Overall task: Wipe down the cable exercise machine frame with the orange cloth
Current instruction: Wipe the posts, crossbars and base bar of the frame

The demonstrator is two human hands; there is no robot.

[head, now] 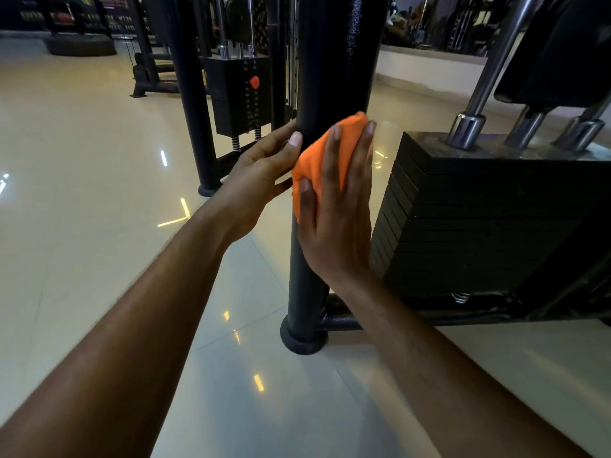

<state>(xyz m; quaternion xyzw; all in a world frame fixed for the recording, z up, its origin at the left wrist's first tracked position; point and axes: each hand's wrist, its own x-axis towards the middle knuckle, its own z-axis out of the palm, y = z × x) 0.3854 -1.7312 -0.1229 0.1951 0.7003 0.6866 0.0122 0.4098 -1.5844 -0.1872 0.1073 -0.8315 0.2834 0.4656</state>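
Atop orange cloth (312, 165), flat right hand (337, 223)

Dim gym; glare streaks on glossy floor (99, 226), wide-angle bending at edges, background perhaps slightly soft

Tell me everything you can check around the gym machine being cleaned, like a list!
Surface: glossy pale tiled floor, light reflections.
Job's things: orange cloth pressed on the black upright post, above its round foot.
Clutter: nothing seen.
Hands: right hand flat on the cloth; left hand touches the post beside it.
Cables: nothing seen.
Surroundings: weight stack with chrome rods to the right; second stack with red pin behind; tyre far left.
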